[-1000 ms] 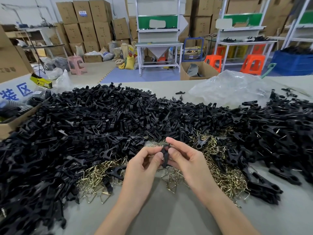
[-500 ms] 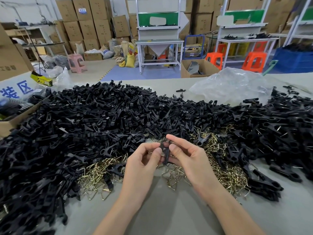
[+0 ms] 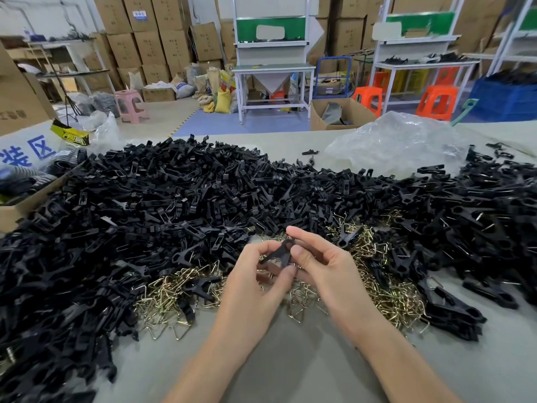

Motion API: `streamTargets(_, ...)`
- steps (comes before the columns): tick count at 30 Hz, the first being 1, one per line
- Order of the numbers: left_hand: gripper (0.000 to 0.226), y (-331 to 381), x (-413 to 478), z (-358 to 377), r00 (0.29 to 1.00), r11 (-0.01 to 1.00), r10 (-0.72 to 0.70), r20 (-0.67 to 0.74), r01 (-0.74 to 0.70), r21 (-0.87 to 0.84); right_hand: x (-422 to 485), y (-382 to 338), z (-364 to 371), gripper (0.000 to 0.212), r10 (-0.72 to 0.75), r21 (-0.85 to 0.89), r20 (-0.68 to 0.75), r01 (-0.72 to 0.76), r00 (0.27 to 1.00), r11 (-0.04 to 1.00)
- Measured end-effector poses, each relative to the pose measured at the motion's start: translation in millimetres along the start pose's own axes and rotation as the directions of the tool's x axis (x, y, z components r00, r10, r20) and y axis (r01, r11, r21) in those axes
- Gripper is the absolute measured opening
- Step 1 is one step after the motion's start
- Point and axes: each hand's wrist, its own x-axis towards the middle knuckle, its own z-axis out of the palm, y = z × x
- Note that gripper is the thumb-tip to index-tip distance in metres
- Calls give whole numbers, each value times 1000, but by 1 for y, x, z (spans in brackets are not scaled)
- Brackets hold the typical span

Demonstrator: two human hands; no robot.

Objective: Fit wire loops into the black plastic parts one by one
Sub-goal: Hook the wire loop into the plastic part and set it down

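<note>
In the head view, your left hand [image 3: 255, 283] and right hand [image 3: 328, 269] both pinched one black plastic part [image 3: 280, 253] above the wire loops [image 3: 386, 298]. You had tipped it from upright to slanted, probably while seating a loop I couldn't see.

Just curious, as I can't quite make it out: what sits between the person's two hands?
In the head view, one black plastic part, pinched by the left hand and right hand, over the heap of wire loops.

One head-worn camera (wide-angle) looks forward and down from close above the surface [image 3: 290, 359], with the warehouse floor beyond.
</note>
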Motion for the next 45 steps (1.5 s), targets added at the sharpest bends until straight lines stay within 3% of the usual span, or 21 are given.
streamTargets(5, 29, -3, 0, -1, 994, 990, 108, 14, -108, 86, 2, 0, -3, 20, -25, -56, 55, 28, 998, 998)
streamTargets(9, 33, -3, -1, -2, 988, 968, 154, -1, -151, 202, 8, -6, -12, 24, -100, -8, -37, 100, 994, 995)
streamTargets(12, 35, -2, -1, -3, 974, 880, 204, 94, -225, 418, 13, -14, -23, 26, -83, 113, -160, 101, 984, 988)
streamTargets(16, 50, -1, -9, 4, 914, 725, 186, 360, -375, 578, 15, -16, -29, 28, -2, 291, -251, 77, 968, 954)
streamTargets(18, 53, -4, -9, 7, 909, 671, 158, 385, -385, 634, 14, -14, -29, 26, 1, 289, -239, 70, 971, 955)
streamTargets(22, 39, -6, -6, 11, 919, 656, 175, 353, -376, 655, 14, -12, -27, 23, -8, 257, -210, 63, 978, 964)
streamTargets(25, 23, -6, -7, 12, 922, 681, 207, 327, -376, 629, 14, -10, -26, 23, -4, 244, -203, 54, 979, 968)
streamTargets(29, 6, -6, -4, 10, 960, 829, 194, 201, -270, 490, 13, -9, -27, 23, 13, 248, -195, 36, 981, 968)
streamTargets(33, 14, -1, -4, 7, 996, 972, 89, 31, -93, 214, 14, -10, -26, 25, 48, 298, -152, 0, 987, 955)
streamTargets(37, 19, 0, -2, 7, 999, 996, 20, -28, -18, 93, 12, -10, -23, 26, 102, 339, -25, -88, 994, 937)
streamTargets(40, 30, 0, 0, 6, 997, 990, 48, -66, -39, 134, 11, -9, -20, 25, 155, 350, 78, -173, 985, 921)
streamTargets(45, 19, -2, 4, 3, 980, 999, -41, -193, 42, -1, 9, -6, -17, 18, 241, 328, 211, -300, 947, 896)
